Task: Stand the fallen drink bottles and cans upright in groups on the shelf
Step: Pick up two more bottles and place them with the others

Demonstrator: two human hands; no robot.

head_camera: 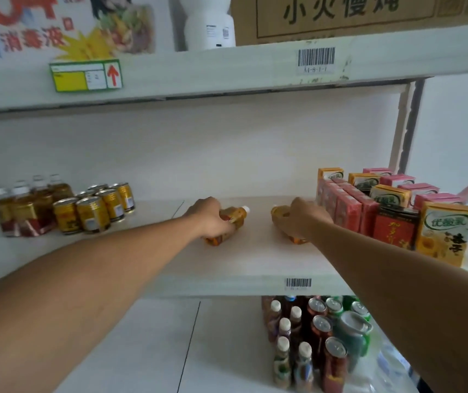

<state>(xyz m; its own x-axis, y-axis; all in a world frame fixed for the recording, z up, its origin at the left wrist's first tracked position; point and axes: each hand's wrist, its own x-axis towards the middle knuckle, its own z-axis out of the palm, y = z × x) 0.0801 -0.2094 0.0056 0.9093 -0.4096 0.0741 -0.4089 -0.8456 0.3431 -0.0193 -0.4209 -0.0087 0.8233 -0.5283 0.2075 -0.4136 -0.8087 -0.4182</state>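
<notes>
White shelf (255,259) vs pale wall: L hand (213,215) fingers curled round fallen bottle (234,218) mid-shelf, R hand (303,219) grips another lying bottle (281,214) just beside cartons (391,205).

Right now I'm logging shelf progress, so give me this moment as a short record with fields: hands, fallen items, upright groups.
left hand: left hand grips a fallen orange bottle, white cap pointing right
right hand: right hand grips a second fallen bottle
both bottles: lying on the middle shelf, not yet upright
upright at left: tea bottles and gold cans, grouped
upright at right: drink cartons
shelf below: standing bottles and cans
</notes>
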